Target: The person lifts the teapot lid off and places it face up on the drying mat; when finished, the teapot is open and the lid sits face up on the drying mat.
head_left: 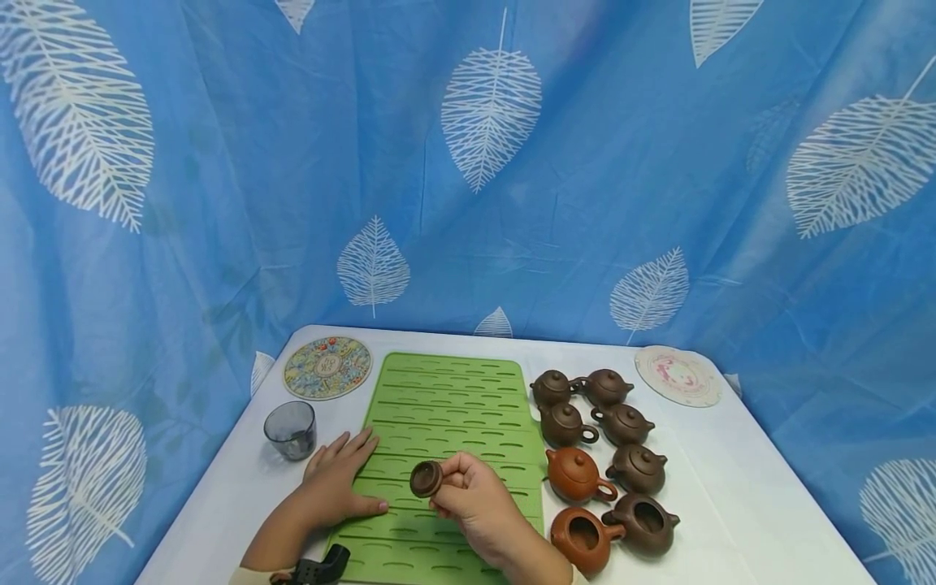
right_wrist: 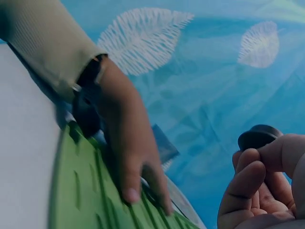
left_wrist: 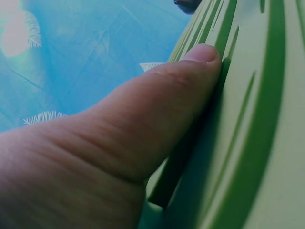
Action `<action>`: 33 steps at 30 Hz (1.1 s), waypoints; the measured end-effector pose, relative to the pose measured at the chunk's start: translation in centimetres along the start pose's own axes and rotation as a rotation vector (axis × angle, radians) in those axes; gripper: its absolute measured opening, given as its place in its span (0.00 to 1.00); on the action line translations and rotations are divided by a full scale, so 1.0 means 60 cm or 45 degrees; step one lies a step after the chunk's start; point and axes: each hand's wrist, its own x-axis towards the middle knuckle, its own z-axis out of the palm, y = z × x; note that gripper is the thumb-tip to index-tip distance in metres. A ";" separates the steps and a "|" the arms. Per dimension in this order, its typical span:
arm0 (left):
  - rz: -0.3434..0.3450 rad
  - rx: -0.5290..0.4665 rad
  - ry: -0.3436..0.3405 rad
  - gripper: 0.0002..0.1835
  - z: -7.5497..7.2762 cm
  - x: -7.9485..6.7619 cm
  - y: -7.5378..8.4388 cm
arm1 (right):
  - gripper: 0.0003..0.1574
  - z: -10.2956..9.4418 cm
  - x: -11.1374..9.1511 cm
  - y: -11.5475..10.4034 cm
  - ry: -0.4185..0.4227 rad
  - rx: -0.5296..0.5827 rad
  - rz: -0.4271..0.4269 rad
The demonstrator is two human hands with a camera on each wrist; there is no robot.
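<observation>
My right hand [head_left: 478,500] pinches a small dark brown teapot lid [head_left: 426,479] between thumb and fingers, above the green mat [head_left: 446,443]. Its hollow underside faces the head camera. In the right wrist view the lid [right_wrist: 259,136] appears edge-on at the fingertips. With fingers spread, my left hand [head_left: 336,483] rests on the mat's left edge; its thumb [left_wrist: 162,100] lies along the ridges in the left wrist view. Right of the mat, a lidless dark brown teapot [head_left: 643,540] and a lidless reddish teapot [head_left: 601,556] stand with their round openings showing.
Several lidded brown teapots [head_left: 626,424] and a lidded reddish teapot [head_left: 575,474] stand in two columns beyond the lidless ones. A grey glass cup [head_left: 291,431] and a colourful round mat [head_left: 327,368] lie left. A pale round mat [head_left: 678,376] is at the far right.
</observation>
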 end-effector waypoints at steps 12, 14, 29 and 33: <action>0.029 -0.034 0.031 0.64 0.001 0.002 -0.002 | 0.08 0.050 0.022 0.055 0.016 -0.095 0.118; 0.029 -0.039 0.031 0.64 0.002 0.002 -0.002 | 0.08 0.051 0.024 0.063 0.035 -0.196 0.119; 0.023 -0.019 0.022 0.62 -0.001 -0.004 0.004 | 0.07 0.046 0.027 0.090 0.183 -0.584 0.182; 0.028 -0.033 0.037 0.62 0.000 -0.004 0.003 | 0.08 0.049 0.026 0.088 0.185 -0.605 0.177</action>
